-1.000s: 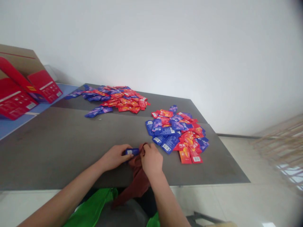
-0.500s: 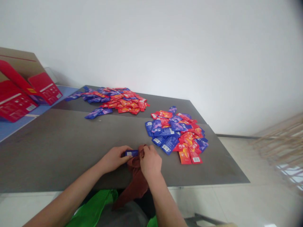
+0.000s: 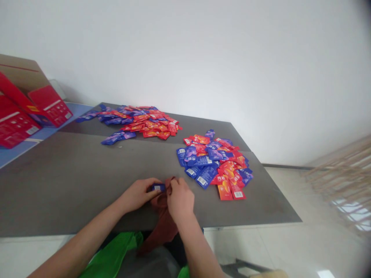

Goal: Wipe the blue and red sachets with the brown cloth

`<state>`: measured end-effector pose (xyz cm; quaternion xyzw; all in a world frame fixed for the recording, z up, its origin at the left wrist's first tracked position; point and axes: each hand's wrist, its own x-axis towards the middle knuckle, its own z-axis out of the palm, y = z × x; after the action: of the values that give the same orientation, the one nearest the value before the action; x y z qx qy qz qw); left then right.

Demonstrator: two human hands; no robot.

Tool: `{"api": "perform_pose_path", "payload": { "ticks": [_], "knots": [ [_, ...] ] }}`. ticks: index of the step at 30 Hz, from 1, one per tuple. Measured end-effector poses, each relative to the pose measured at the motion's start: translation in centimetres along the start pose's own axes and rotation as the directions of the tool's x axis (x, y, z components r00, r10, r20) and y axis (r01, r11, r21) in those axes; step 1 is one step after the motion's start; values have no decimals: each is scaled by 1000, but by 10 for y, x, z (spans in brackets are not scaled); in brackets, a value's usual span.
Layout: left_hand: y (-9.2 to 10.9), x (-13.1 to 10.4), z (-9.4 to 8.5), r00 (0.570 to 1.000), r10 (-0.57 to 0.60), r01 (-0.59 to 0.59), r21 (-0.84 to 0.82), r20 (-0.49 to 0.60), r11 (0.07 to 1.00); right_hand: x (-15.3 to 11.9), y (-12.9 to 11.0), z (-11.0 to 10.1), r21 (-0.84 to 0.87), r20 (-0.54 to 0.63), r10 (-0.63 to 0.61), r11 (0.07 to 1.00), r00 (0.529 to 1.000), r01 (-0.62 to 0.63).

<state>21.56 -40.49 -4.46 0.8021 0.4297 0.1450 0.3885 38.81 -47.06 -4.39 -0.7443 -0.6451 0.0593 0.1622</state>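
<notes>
- Left hand (image 3: 136, 195): fingers and thumb pinching the blue packet (image 3: 158, 187) at its left end, white label showing; right hand (image 3: 182, 199): fingertips bunched, pinching the brown cloth (image 3: 165, 226) at the packet's other end.
- The cloth hangs over the near edge of the tabletop (image 3: 72, 173).
- To the right of the hands, a loose pile of red and blue sachets (image 3: 214, 158); farther back, a second mixed pile (image 3: 142, 121).
- Far left, a red carton (image 3: 52, 106) on a blue surface (image 3: 77, 110) – flaps open; contents hidden.
</notes>
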Motion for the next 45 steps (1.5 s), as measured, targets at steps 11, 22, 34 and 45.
{"api": "perform_pose_path", "payload": {
  "ticks": [11, 22, 34, 45],
  "knots": [
    [-4, -1, 1, 1000, 0, 2, -79, 19, 997, -11, -20, -11, 69, -54, -173, 982, 983, 177],
    [-3, -2, -1, 999, -52, 53, -37, 16, 998, 6, 25, -34, -96, -27, 73, 993, 997, -76],
    [-1, -2, -1, 999, -44, 44, 3, 15, 999, 8, 23, -8, -96, 21, 69, 993, 997, -66],
    [3, -2, -1, 999, -11, 15, -111, 40, 994, -14, -24, -3, 58, -49, -145, 987, 988, 147]
  ]
}}
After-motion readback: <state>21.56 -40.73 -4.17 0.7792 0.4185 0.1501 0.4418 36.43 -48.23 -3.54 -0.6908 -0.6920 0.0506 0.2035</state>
